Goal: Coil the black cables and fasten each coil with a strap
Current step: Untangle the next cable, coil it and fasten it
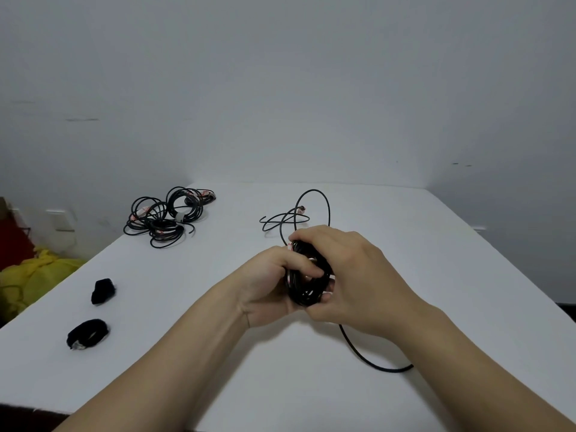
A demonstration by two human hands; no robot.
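In the head view we hold the coil (307, 285) just above the table (436, 244). Our left hand (268, 285) curls round it and our right hand (352, 275) grips its loops. A tail (367, 357) trails onto the table. The cable looks light and springy, so we'd clamp across all loops together. The straps (103, 290) lie well left.

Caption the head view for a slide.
Left hand and right hand grip a part-wound cable coil over the table; cable pile and two black rolls lie left.
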